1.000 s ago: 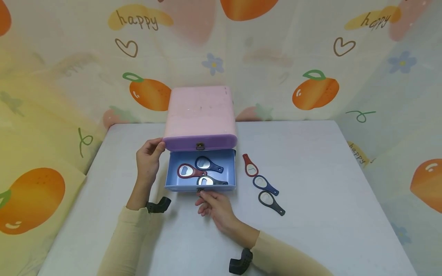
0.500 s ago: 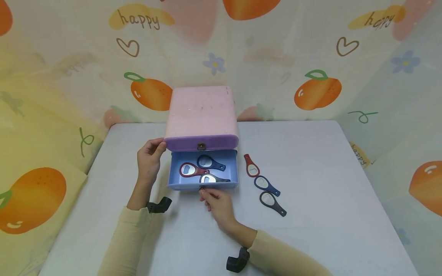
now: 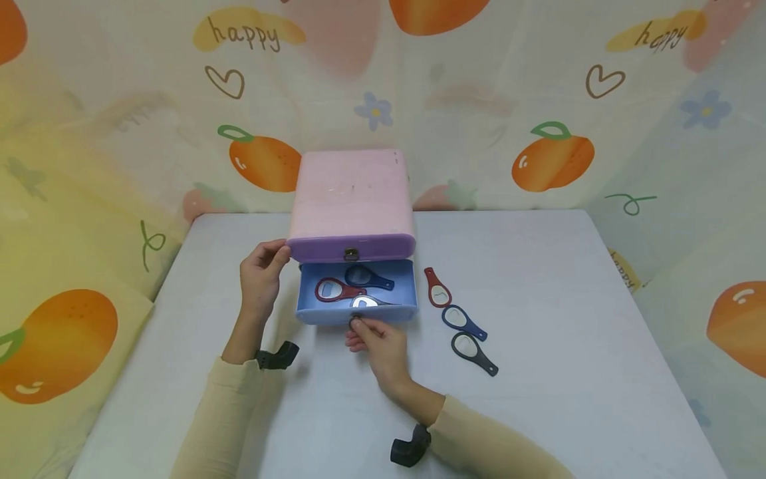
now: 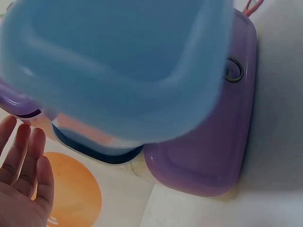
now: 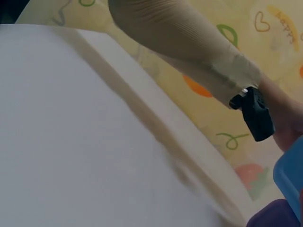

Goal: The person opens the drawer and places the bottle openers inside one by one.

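A pink tabletop cabinet (image 3: 353,193) has a purple top drawer (image 3: 317,249) and, below it, a pulled-out blue drawer (image 3: 323,317). My right hand (image 3: 387,352) pinches the ring pull at the blue drawer's front. My left hand (image 3: 258,283) touches the cabinet's upper left front corner; its fingers look fairly straight in the left wrist view. Inside the blue drawer lie a red bottle opener (image 3: 330,290), a dark blue bottle opener (image 3: 362,276) and a black bottle opener (image 3: 366,301), partly hidden by the drawer front.
Right of the cabinet, a red bottle opener (image 3: 439,295), a blue bottle opener (image 3: 463,322) and a black bottle opener (image 3: 473,352) lie on the white table (image 3: 568,332). The left wrist view shows a lower purple drawer (image 4: 203,161). A patterned cloth (image 3: 455,133) hangs behind.
The blue drawer's front has shifted slightly toward the cabinet in view, with my right hand on its pull. More of the black bottle opener inside is hidden. My left hand stays at the corner.
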{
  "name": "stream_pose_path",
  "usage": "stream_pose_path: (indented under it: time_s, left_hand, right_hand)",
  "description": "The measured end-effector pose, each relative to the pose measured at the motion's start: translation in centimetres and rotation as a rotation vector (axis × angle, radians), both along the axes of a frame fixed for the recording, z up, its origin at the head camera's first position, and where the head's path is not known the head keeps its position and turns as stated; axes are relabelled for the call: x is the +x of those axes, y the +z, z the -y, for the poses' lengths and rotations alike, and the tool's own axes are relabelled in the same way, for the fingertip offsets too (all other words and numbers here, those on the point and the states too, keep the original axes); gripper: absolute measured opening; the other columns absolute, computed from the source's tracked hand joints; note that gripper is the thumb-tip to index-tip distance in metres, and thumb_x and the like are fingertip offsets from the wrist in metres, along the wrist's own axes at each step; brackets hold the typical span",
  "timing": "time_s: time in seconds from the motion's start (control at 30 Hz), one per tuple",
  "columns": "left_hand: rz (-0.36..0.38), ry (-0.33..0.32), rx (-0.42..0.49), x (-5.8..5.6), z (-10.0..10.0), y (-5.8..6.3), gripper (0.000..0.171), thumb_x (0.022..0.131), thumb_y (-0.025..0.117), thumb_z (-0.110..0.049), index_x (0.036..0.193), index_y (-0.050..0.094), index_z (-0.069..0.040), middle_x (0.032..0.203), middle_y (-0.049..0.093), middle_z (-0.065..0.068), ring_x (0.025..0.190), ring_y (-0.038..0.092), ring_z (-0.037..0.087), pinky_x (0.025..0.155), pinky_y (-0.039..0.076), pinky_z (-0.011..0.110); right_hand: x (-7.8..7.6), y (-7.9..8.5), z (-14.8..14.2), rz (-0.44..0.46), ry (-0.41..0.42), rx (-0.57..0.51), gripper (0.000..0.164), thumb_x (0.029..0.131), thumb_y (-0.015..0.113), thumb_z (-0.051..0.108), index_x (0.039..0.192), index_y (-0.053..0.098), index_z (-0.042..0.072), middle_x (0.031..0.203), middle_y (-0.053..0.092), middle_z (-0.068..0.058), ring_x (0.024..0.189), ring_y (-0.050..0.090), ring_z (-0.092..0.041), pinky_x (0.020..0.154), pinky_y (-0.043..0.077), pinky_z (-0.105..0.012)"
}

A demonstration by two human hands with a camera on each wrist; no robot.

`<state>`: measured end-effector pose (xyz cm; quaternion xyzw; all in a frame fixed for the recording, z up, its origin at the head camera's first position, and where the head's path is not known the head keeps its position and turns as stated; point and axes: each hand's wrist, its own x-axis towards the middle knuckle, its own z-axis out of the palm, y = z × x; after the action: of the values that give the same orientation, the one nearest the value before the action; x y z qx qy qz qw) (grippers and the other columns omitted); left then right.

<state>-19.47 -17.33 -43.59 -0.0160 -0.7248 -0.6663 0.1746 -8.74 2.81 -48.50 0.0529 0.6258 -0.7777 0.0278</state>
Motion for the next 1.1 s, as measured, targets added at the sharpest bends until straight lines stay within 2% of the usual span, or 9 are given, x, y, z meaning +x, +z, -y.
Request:
stream_pose_path:
  time_s: [0.2,0.37,0.6,0.73,0.93,1.1]
  left_hand:
    - [0.007,-0.002,-0.006,0.0,0.1,0.1,0.007,0.093,0.065,-0.013,0.098,0.067,-0.016,0.09,0.069,-0.016,0.086,0.063,0.001,0.081,0.051,0.014]
    - [0.015,0.0,-0.009,0.0,0.0,0.1,0.006,0.093,0.066,-0.014,0.099,0.067,-0.014,0.09,0.068,-0.016,0.085,0.063,0.002,0.081,0.051,0.014]
    - [0.016,0.0,-0.016,-0.1,0.1,0.0,0.017,0.093,0.066,-0.016,0.103,0.066,-0.002,0.09,0.069,-0.015,0.085,0.063,0.002,0.081,0.051,0.014]
    - [0.013,0.001,-0.021,-0.2,0.0,0.0,0.016,0.094,0.064,-0.015,0.104,0.066,-0.002,0.089,0.068,-0.018,0.086,0.063,0.002,0.082,0.051,0.014]
    - [0.012,-0.006,-0.017,-0.2,0.0,0.0,0.016,0.093,0.065,-0.014,0.105,0.067,-0.002,0.089,0.068,-0.018,0.086,0.063,0.002,0.082,0.051,0.014]
    - [-0.007,-0.006,0.013,0.0,0.1,0.0,0.016,0.091,0.068,-0.01,0.104,0.069,-0.001,0.089,0.071,-0.017,0.086,0.066,0.002,0.085,0.052,0.014]
  right_hand:
    - [-2.4,0.6,0.3,0.042,-0.008,-0.052,0.025,0.093,0.065,0.011,0.102,0.068,-0.012,0.087,0.071,-0.027,0.064,0.069,-0.011,0.064,0.06,-0.027]
    - [-4.8,0.8,0.6,0.073,-0.026,-0.072,0.023,0.092,0.066,0.01,0.101,0.069,-0.011,0.08,0.072,-0.018,0.061,0.068,-0.01,0.061,0.059,-0.026]
    - [-7.4,1.3,0.8,0.063,-0.067,-0.076,0.022,0.092,0.066,0.01,0.098,0.07,-0.011,0.072,0.071,-0.007,0.057,0.067,-0.009,0.056,0.057,-0.023]
    - [-7.9,1.5,0.6,0.076,-0.058,-0.08,0.022,0.092,0.066,0.008,0.099,0.068,-0.013,0.071,0.07,-0.006,0.057,0.066,-0.009,0.055,0.056,-0.022]
    - [-7.9,0.6,-0.2,0.092,-0.023,-0.031,0.028,0.093,0.065,0.012,0.1,0.067,-0.015,0.069,0.069,-0.003,0.055,0.064,-0.008,0.053,0.056,-0.022]
    - [-7.7,0.4,-1.9,0.043,0.107,0.101,0.027,0.094,0.063,0.013,0.103,0.068,-0.012,0.074,0.07,-0.01,0.056,0.064,-0.007,0.056,0.057,-0.023]
